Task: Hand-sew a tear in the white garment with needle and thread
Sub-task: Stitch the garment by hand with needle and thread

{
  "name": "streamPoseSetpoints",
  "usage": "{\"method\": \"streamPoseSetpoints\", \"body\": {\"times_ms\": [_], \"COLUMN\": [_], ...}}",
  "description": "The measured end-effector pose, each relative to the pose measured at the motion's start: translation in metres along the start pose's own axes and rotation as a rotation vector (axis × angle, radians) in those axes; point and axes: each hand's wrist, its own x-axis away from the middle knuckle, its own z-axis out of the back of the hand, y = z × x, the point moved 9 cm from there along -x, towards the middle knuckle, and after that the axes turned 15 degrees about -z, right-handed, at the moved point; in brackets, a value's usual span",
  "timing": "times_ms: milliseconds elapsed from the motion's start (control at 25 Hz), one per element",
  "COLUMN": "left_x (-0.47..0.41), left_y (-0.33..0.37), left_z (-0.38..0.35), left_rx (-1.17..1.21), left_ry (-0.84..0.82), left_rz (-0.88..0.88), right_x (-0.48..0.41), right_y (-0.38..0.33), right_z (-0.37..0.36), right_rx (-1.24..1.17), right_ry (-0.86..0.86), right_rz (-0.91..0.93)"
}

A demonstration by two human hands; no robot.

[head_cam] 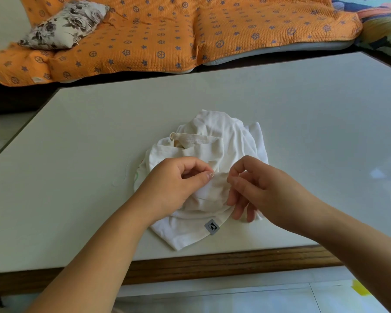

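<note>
White garment (215, 141) lies bunched in a soft heap on the table (303, 120) near its front edge, both hands at the near folds. Left hand (178, 179): fingers curled, thumb and forefinger pinching a raised fold of cloth; right hand (264, 188): thumb and forefinger drawn together just beside that fold, other fingers loosely curled. Whether they hold a needle I cannot tell, too fine to see. Judgement: thin, light, limp cloth, likely to slide and pucker, so best held taut by a small fold close beside the tear, not by the bulk.
</note>
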Motion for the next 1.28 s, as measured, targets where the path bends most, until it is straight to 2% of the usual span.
{"method": "streamPoseSetpoints", "body": {"times_ms": [280, 1280], "left_x": [0.0008, 0.0010], "left_y": [-0.0036, -0.0019], "left_z": [-0.0016, -0.0076], "left_rx": [0.070, 0.078], "left_ry": [-0.013, -0.039], "left_rz": [0.031, 0.021], "right_x": [-0.0040, -0.0078], "right_y": [0.0020, 0.0048], "right_z": [0.0024, -0.0011], "right_rx": [-0.016, 0.053], "right_ry": [0.047, 0.090], "right_rz": [0.001, -0.026]}}
